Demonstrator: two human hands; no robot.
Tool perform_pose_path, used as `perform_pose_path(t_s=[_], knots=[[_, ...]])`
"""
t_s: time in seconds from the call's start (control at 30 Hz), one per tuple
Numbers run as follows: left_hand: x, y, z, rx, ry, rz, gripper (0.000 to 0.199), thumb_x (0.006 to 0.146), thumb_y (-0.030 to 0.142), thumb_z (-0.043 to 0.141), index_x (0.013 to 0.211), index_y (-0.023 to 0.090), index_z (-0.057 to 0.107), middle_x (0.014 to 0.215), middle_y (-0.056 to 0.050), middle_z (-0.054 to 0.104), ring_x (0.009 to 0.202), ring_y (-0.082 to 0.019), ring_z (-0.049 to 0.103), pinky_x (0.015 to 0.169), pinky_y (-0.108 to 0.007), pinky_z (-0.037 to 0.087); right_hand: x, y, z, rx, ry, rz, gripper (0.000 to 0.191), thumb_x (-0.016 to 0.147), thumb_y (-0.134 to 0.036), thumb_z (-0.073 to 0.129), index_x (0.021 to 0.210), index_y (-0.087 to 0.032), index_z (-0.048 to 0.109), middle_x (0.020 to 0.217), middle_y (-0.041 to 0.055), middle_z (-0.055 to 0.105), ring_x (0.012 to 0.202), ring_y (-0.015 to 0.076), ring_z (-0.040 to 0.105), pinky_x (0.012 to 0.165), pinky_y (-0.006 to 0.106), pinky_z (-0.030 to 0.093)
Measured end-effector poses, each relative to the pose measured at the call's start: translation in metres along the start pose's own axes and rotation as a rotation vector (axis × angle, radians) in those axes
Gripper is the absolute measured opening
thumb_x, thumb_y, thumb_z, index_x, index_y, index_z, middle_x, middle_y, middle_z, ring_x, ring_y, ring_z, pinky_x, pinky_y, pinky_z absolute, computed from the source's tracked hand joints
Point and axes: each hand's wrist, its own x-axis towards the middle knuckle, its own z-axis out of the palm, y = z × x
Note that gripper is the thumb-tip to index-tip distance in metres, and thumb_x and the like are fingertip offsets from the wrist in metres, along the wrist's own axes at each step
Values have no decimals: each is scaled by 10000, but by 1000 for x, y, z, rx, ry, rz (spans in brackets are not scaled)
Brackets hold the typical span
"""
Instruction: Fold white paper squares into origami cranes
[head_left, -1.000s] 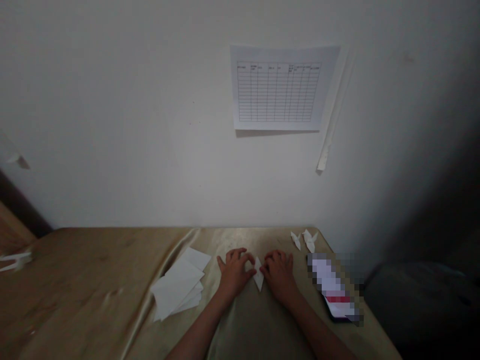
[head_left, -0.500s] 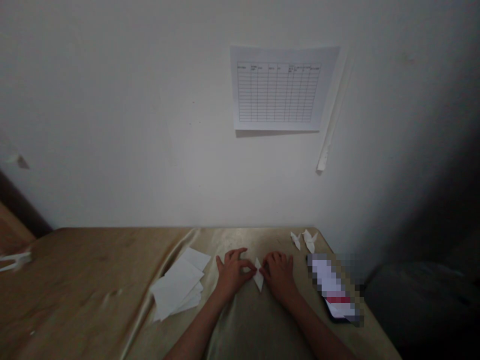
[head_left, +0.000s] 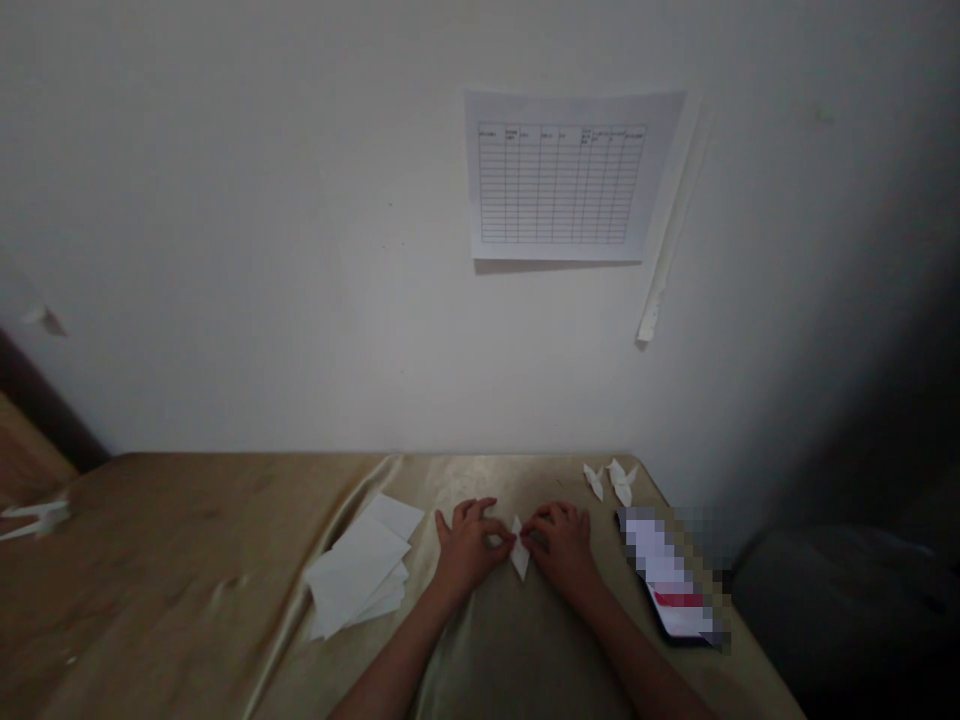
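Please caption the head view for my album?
Left hand and right hand pinch a small folded paper, white sheets at left.

From the head view, I identify the folded paper point(head_left: 520, 567): one white, narrow, diamond-like piece, pointed at its far and near ends. I read its long axis as running away from me, its middle pinched between left hand point(head_left: 468, 541) and right hand point(head_left: 564, 540) above the tabletop point(head_left: 514, 650).

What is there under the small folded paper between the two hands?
Gold-coloured cloth shows around the folded paper; what lies directly beneath it is covered and cannot be seen.
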Motion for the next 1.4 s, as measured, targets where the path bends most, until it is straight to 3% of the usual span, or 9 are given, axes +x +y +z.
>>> perform_pose_path(t_s=[0.2, 0.53, 0.83, 1.1, 1.4], knots=[[0, -3, 4, -2, -5, 17, 175, 738, 434, 778, 911, 420, 758, 1479, 55, 513, 1426, -330, 322, 1124, -759, 0, 0, 6, 0, 33, -24, -29, 154, 888, -388, 636, 1019, -388, 717, 1222, 20, 617, 1256, 284, 441, 1121, 566, 174], [-3, -1, -5, 24, -86, 27, 340, 660, 468, 820, 988, 447, 732, 1537, 50, 450, 1468, -353, 273, 1111, -772, 12, -4, 7, -10, 34, -92, -78, 252, 852, -384, 664, 1103, -398, 677, 1254, 6, 584, 1285, 259, 426, 1152, 549, 129], [-5, -4, -6, 52, -132, 47, 478, 605, 513, 840, 1059, 449, 701, 1571, 38, 393, 1492, -366, 221, 1110, -771, -40, -4, 11, -13, 96, -146, -94, 301, 827, -382, 680, 1127, -402, 658, 1293, 7, 557, 1319, 265, 406, 1170, 587, 58], [-6, -3, -4, 56, -91, 41, 280, 747, 473, 757, 1021, 442, 713, 1555, 53, 422, 1483, -353, 249, 1118, -763, -13, -7, 11, -10, 94, -129, -104, 294, 854, -343, 633, 1147, -366, 645, 1310, 30, 556, 1322, 262, 416, 1180, 586, 50], [-4, -2, -4, 51, -99, 30, 320, 715, 477, 783, 1025, 449, 711, 1558, 53, 418, 1483, -349, 245, 1120, -763, -3, -8, 10, -18, 78, -168, -114, 408, 775, -431, 702, 1174, -380, 635, 1326, 23, 541, 1337, 269, 405, 1184, 588, 35]])
